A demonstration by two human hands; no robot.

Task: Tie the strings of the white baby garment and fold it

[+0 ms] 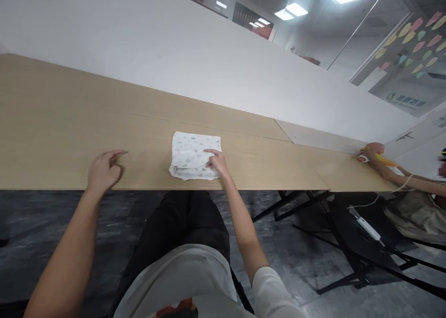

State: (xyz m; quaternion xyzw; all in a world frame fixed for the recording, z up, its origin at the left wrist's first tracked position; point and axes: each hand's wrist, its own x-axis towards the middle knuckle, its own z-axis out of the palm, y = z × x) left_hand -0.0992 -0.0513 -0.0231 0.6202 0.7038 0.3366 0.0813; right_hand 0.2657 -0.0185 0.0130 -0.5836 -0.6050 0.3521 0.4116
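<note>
A white cloth with a small scattered print lies folded into a rough square on the table, near its front edge. Its lower part shows a loose fold line and a slightly uneven edge. My right hand is over the cloth's right side, index finger stretched across the fabric and thumb apart from it. Off to the left, well away from the cloth, my left hand is at the table's front edge. It holds nothing; the index finger points right, the thumb stands apart, and the other fingers are curled.
The long wooden table runs along a white wall with glass above it. At the far right another person's arm rests on the table by a doll-like object. A black folding chair carries a white power strip.
</note>
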